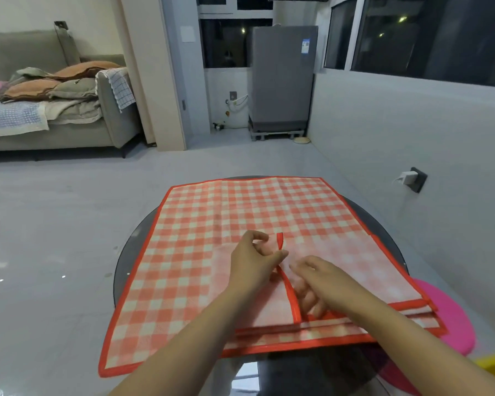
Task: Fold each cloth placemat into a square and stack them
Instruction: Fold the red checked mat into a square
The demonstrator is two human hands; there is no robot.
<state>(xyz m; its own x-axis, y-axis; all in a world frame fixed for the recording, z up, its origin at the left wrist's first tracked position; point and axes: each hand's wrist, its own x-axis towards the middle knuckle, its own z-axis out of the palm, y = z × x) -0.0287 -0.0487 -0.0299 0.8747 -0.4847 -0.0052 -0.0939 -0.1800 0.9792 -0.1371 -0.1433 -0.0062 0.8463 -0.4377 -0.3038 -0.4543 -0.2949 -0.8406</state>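
Red trim of the folded placemat (355,267) is pinched by the left hand (252,261); right hand (317,278) apparently relaxed, holding nothing; the spread placemat (200,224) beneath remains unfolded.

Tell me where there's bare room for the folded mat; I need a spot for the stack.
The far and left parts of the spread checked mat lie flat and free. The near right is crowded: both hands work the folded mat. Only thin dark table edges show bare.
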